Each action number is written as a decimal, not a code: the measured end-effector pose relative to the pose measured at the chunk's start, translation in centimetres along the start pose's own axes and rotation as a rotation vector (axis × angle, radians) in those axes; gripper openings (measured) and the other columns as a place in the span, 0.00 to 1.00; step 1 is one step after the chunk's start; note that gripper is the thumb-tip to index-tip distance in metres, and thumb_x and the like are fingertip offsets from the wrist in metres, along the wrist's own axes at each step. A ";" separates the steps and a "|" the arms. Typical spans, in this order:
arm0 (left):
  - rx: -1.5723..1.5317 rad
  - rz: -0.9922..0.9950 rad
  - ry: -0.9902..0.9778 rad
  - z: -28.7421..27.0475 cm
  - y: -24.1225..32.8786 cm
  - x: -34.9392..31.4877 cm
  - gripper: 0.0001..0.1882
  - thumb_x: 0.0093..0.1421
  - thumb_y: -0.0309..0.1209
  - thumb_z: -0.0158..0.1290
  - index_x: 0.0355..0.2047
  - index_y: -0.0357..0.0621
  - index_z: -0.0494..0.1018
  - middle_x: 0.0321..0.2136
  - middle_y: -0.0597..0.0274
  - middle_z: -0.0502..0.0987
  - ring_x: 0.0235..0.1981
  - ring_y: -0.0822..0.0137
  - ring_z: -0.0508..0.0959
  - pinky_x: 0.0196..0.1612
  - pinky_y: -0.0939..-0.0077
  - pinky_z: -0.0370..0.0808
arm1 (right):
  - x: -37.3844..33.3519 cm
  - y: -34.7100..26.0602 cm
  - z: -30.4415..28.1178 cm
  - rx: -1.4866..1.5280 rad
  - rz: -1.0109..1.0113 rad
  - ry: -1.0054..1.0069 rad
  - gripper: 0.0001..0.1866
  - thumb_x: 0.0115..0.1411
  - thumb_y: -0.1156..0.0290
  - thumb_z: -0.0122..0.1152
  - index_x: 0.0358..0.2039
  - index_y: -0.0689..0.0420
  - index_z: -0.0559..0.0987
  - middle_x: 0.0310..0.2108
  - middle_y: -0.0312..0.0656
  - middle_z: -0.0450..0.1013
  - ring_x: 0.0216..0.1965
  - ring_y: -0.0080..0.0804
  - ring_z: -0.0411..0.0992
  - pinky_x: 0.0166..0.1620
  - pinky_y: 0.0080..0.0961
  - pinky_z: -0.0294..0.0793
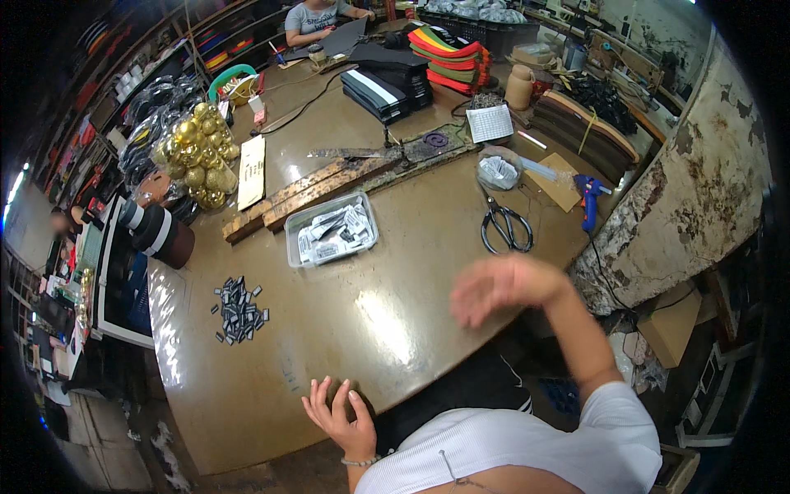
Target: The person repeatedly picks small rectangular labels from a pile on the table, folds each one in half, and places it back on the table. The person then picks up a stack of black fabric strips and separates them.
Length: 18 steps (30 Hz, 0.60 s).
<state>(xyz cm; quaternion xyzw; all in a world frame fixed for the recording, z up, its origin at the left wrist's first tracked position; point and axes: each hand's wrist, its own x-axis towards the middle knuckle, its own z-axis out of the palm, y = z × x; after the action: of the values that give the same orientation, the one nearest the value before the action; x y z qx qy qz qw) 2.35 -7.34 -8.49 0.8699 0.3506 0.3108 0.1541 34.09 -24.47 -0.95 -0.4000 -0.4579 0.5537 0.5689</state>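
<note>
My left hand (339, 416) is at the table's near edge, palm up with its fingers apart and nothing in it. Motion blurs my right hand (504, 288), raised over the right part of the table; its fingers look stretched out, and I see nothing held. Beyond it lie black-handled scissors (505, 227). A clear plastic tub (291, 239) holds many small white-and-grey label-like pieces (350, 226). To the left, a loose heap of small dark folded pieces (239, 309) rests on the tabletop (329, 321).
Wooden bars (309, 191) with a metal blade (350, 153) lie behind the tub. A blue glue gun (589, 202) sits at the right edge, its cord hanging. Gold baubles (197, 152) and fabric stacks (448, 59) stand farther back. Across the table sits another person (317, 20).
</note>
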 end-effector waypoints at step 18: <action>0.223 -0.022 0.106 1.8 0.7 3.1 0.11 0.50 0.30 0.57 0.35 0.52 0.77 0.43 0.58 0.76 0.49 0.54 0.73 0.57 0.48 0.61 | 27.9 -8.0 -39.1 0.558 0.003 1.646 0.72 0.29 0.30 0.70 0.67 0.50 0.44 0.68 0.49 0.38 0.66 0.60 0.41 0.59 0.71 0.42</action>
<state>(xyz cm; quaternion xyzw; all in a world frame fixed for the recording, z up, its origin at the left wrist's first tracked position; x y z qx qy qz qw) 5.57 -5.71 -8.18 0.8601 0.3999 0.3139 0.0411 73.04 4.83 -1.26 -0.5199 0.2523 0.1811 0.7958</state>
